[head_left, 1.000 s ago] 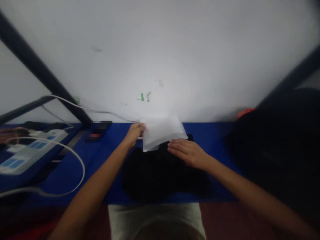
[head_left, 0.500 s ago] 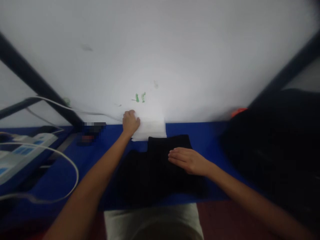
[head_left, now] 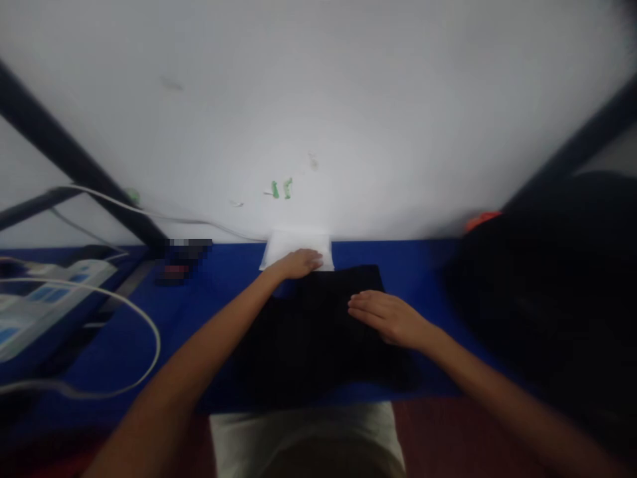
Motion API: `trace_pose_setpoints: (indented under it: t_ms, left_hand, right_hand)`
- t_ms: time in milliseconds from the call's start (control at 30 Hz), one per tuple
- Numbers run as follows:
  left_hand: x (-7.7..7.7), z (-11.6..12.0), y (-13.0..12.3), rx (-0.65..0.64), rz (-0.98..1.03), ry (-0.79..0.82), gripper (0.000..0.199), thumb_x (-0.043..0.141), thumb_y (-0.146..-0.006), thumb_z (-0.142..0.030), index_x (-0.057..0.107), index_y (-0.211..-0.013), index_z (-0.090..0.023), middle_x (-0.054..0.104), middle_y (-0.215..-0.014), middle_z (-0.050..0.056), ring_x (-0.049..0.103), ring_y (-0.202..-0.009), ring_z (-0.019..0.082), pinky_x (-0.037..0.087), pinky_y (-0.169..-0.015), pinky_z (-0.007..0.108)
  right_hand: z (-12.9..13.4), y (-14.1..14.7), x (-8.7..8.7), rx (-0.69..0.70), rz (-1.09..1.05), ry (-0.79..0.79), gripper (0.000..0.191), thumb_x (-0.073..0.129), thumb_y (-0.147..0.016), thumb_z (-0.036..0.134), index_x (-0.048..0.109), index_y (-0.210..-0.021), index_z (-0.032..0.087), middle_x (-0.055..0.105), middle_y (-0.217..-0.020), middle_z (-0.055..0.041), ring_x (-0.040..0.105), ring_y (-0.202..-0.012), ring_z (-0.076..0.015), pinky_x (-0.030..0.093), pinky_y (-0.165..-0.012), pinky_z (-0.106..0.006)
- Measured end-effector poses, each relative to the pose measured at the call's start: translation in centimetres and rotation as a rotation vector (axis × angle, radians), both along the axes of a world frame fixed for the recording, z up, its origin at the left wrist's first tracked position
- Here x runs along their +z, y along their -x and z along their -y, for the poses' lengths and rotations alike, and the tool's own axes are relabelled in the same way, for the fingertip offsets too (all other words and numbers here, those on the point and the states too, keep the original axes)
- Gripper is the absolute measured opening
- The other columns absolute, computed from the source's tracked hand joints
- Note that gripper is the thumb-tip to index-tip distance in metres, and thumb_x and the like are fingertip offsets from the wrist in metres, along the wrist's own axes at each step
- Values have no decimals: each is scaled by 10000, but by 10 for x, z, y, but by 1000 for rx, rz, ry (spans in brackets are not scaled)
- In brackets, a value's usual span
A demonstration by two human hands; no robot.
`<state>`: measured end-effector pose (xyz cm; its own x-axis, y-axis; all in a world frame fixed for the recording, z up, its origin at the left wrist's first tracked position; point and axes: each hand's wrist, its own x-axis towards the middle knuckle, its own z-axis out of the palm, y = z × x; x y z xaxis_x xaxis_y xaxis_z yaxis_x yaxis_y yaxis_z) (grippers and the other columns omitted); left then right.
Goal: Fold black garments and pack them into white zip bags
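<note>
A dark piece of cloth [head_left: 318, 338], which looks like a folded garment, is spread on the blue tabletop in front of me. Behind it, against the wall, lies a white stack of thin sheets or bags [head_left: 293, 242]; which of these it is I cannot tell. My left hand [head_left: 300, 263] rests with outstretched fingers at the line where the white stack meets the cloth's far edge. My right hand [head_left: 385, 317] lies flat on the right part of the cloth, fingers extended side by side. Neither hand grips anything that I can see.
To the left stand white-and-blue boxes [head_left: 60, 292] with a looping white cable [head_left: 149, 325] in front. A blurred-out dark object [head_left: 182, 262] sits near the back left. A big black mass [head_left: 542, 299] fills the right side, with something orange [head_left: 482, 220] behind it.
My left hand has moved right and nearer, from the white stack's left edge to the cloth's far edge. The cloth's upper left part has shifted. My right hand stays nearly in place.
</note>
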<state>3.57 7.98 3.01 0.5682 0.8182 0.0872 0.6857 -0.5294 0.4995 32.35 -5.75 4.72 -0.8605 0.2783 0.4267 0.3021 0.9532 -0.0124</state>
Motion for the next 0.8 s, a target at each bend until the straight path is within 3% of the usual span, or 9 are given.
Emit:
trace_pose_setpoints:
  t_ms: [167, 267, 367, 467, 633, 800]
  left_hand:
    - [24, 28, -16, -21, 57, -21, 377, 443, -973, -445, 664, -1140, -189, 678, -1218, 125, 594, -1163, 288, 395, -1044, 422]
    - [32, 62, -32, -151, 183, 47, 438, 511, -954, -482, 578, -1297, -218, 614, -1335, 106, 564, -1237, 255, 399, -1070, 397]
    - [29, 95, -47, -328, 270, 231, 862, 738, -773, -556, 380, -1478, -215, 468, -1487, 161, 484, -1341, 301, 390, -1100, 445]
    - [21, 115, -58, -333, 188, 304, 1222, 863, -584, -568, 219, -1552, -192, 290, -1580, 216, 324, -1434, 392, 295, -1153, 548]
    - [19, 129, -57, -236, 235, 254, 1007, 791, -705, -375, 246, -1540, -229, 369, -1514, 176, 378, -1388, 370, 329, -1136, 545]
    - [28, 140, -29, -180, 231, 241, 856, 667, -784, -257, 242, -1528, -243, 396, -1449, 148, 439, -1327, 323, 354, -1130, 516]
  right_hand:
    - [1, -3, 0, -6, -11, 0, 434, 305, -990, 133, 513, -1366, 69, 648, -1269, -178, 551, -1267, -269, 508, -1024, -487]
    - [-1, -5, -5, 16, -34, 12, 431, 271, -1019, 177, 513, -1362, 79, 638, -1283, -181, 526, -1296, -267, 496, -1034, -494]
    - [-6, -8, -14, 45, -50, 56, 425, 280, -1034, 244, 506, -1366, 106, 616, -1315, -185, 483, -1341, -263, 473, -1053, -508]
    - [-11, -12, -24, 51, -18, 122, 424, 358, -1000, 240, 490, -1377, 98, 588, -1342, -202, 442, -1371, -278, 453, -1063, -524]
    - [-10, -17, -30, -50, 6, 151, 562, 415, -858, 76, 451, -1418, 110, 507, -1426, -213, 422, -1383, -283, 457, -1054, -519]
    - [-6, -22, -26, -85, 16, 209, 642, 433, -805, 75, 413, -1446, 108, 485, -1449, -205, 455, -1355, -274, 476, -1037, -495]
